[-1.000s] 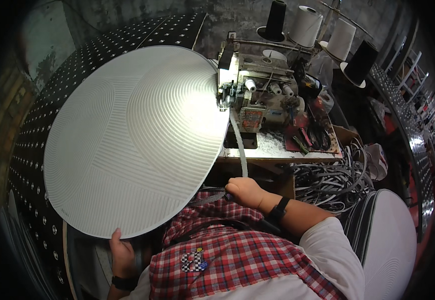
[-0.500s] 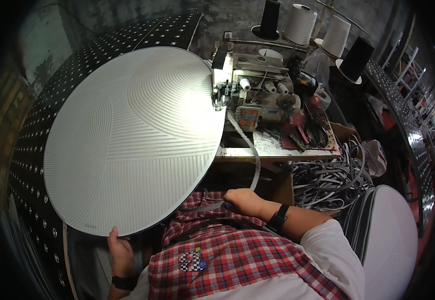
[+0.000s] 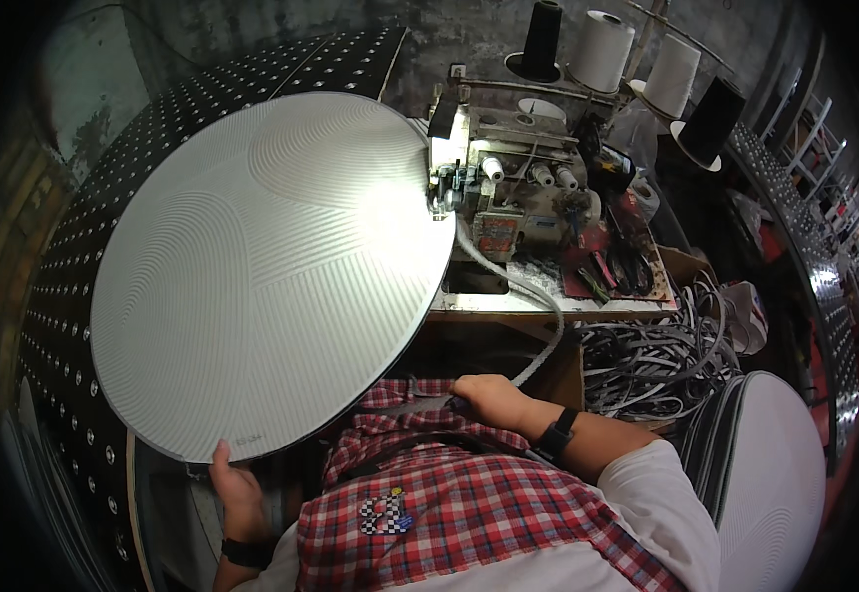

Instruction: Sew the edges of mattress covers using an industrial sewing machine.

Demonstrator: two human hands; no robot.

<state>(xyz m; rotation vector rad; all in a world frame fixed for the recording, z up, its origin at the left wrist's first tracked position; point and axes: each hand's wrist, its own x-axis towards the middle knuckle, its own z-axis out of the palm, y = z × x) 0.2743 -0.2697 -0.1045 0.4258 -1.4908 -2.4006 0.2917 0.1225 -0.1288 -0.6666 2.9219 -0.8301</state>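
A large round pale-grey mat (image 3: 261, 296) with ribbed arcs lies tilted before me, its right edge under the lit head of a sewing machine (image 3: 518, 197). My left hand (image 3: 236, 493) grips the mat's near rim, thumb on top and fingers hidden beneath. Closed over my lap, my right hand (image 3: 496, 403) holds a grey binding strip (image 3: 557, 321). From the machine's needle area, this strip bows out to the right and down to that fist. A small printed mark sits on the mat near my left thumb.
Black and white thread cones (image 3: 601, 51) stand behind the machine. Scissors (image 3: 633, 268) lie on its table's right side. A cardboard box (image 3: 569, 380) holds tangled strips (image 3: 651, 355); stacked round mats (image 3: 775, 474) stand at my right. A black studded table (image 3: 74, 296) extends left.
The mat has turned counterclockwise, its printed mark moving right past my left thumb. The strip now bows farther right. Both hands keep their holds, and the view has shifted slightly.
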